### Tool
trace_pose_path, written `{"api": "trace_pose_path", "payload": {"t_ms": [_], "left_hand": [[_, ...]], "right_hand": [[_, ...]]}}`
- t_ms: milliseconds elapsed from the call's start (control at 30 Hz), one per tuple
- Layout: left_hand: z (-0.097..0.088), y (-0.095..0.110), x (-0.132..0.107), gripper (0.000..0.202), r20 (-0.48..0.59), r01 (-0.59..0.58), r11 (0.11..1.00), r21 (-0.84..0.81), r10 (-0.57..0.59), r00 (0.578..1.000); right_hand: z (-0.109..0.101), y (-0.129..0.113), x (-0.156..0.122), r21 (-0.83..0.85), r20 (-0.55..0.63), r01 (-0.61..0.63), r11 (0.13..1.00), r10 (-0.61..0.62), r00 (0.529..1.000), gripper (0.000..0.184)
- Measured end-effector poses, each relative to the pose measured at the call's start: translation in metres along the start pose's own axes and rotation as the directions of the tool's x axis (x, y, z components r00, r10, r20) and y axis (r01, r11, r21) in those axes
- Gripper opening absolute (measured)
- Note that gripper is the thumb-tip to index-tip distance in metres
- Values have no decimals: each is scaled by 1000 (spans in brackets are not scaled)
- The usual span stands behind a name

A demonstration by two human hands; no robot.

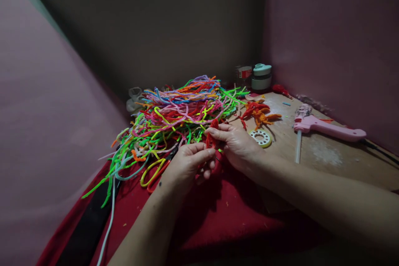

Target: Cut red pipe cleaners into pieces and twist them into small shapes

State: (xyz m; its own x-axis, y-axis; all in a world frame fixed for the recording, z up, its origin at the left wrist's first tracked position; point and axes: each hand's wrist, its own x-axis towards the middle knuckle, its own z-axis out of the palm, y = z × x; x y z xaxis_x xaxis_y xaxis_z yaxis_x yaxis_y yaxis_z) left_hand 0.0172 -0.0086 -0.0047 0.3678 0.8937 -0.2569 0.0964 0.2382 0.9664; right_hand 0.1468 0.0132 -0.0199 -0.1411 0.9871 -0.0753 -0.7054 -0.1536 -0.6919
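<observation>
Both hands [192, 160] [235, 143] hold red chenille [210, 141]; containers' [261, 82] contents unclear.

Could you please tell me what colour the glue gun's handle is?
The handle is pink, best seen in the head view.

red piece [210, 141]: partly covered | white cord [110, 218]: cut off below | container label [245, 72]: unreadable

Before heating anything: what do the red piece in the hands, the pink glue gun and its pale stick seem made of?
Red piece: probably chenille stem; matte, fuzzy-edged. Pink glue gun: likely plastic; smooth, with faint sheen. Pale stick: perhaps hot-melt glue; smooth, translucent.
</observation>
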Motion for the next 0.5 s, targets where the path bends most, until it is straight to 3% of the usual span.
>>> {"api": "trace_pose_path", "payload": {"t_ms": [100,267,500], "left_hand": [[-1,1,-1,19,14,38,999,3,-38,999],[-3,3,-1,22,0,-87,990,109,88,996],[-8,4,-4,19,-48,-187,982,-35,185,982]], "right_hand": [[1,-2,0,-19,-24,-27,999,26,999,9],[-1,-2,2,-80,15,26,996,-25,1000,15],[-4,0,4,-108,44,33,994,-28,999,17]]}}
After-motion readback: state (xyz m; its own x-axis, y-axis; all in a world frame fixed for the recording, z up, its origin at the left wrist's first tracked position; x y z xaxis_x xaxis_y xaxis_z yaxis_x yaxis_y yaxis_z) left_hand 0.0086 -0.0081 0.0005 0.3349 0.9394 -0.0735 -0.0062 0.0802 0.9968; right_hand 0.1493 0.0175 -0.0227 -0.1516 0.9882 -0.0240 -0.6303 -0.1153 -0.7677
